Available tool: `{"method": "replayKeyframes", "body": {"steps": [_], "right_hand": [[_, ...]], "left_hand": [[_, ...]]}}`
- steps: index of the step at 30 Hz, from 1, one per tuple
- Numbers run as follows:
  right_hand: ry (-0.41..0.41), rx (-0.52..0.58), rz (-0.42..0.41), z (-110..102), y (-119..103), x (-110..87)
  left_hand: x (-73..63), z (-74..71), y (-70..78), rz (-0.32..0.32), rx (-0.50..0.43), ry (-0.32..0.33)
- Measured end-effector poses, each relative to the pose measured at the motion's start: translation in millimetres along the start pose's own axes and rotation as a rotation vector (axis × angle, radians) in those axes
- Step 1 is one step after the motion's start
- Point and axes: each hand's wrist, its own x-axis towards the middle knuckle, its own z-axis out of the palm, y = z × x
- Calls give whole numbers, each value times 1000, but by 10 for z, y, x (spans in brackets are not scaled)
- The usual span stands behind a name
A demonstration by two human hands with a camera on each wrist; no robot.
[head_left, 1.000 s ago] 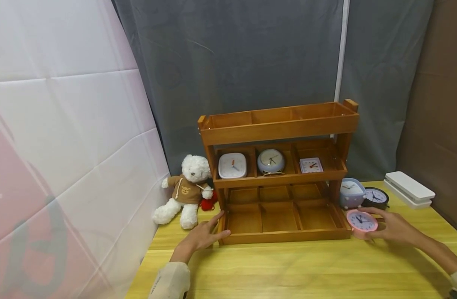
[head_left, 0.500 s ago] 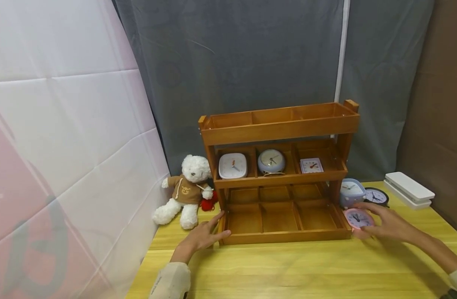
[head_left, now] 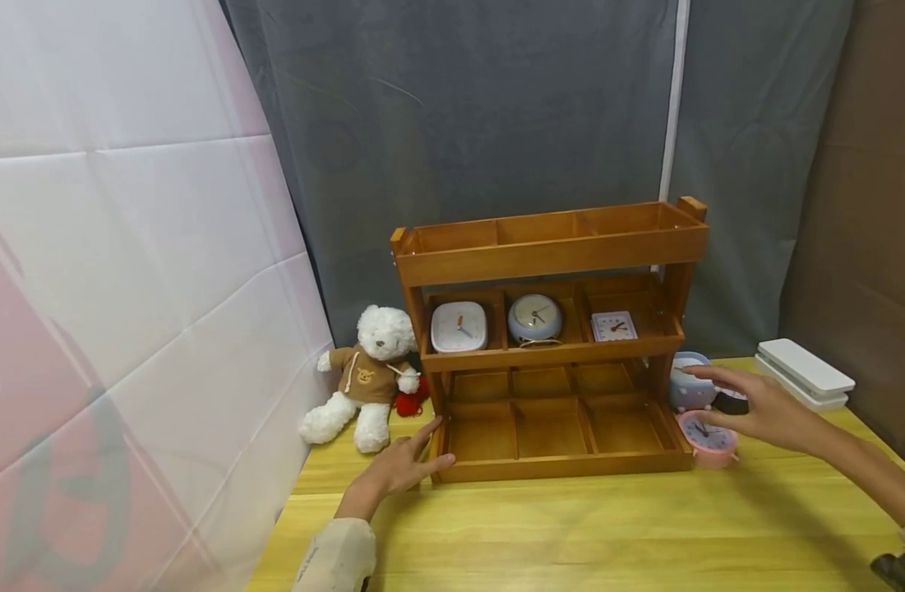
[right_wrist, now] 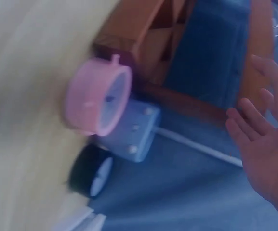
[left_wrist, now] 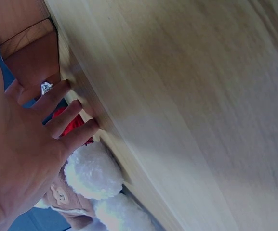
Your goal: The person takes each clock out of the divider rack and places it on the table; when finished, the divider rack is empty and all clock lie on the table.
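Note:
My left hand (head_left: 399, 467) rests its fingers and thumb against the lower left corner of a wooden three-tier shelf (head_left: 556, 265). My right hand (head_left: 773, 415), fingers apart and holding nothing, is raised above a pink round alarm clock (head_left: 711, 456). That clock stands on the table beside the shelf's lower right corner. Behind it are a blue alarm clock (head_left: 690, 393) and a black round clock (head_left: 731, 403), partly hidden by my right hand. In the right wrist view the hand (right_wrist: 271, 144) is well apart from the pink clock (right_wrist: 86, 96).
The middle tier holds a white clock (head_left: 446, 339), a round bluish clock (head_left: 537, 330) and a small square clock (head_left: 612, 326). A white teddy bear (head_left: 367, 378) sits left of the shelf, by a red item (head_left: 410, 401). Stacked white slabs (head_left: 805, 368) lie at the back right.
My right hand slid the pink clock slightly left and up against the shelf, then let go and rose off it. My left hand stays at the shelf corner.

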Motion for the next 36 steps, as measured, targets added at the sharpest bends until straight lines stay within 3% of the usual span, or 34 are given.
{"method": "replayKeyframes", "body": {"steps": [8, 17, 21, 31, 36], "right_hand": [[-3, -84, -29, -173, -245, 376], [25, -59, -11, -230, -379, 832], [22, -46, 44, -202, -357, 1022], [-96, 30, 169, -11, -179, 1339], [-119, -41, 192, 48, -146, 1441]], "left_hand": [[-11, -1, -21, -3, -6, -1], [-14, -10, -3, -16, -12, -5], [-11, -13, 2, -12, -11, -7], [-18, -11, 13, -4, -16, -12], [-28, -22, 21, -3, -18, -5]]}}
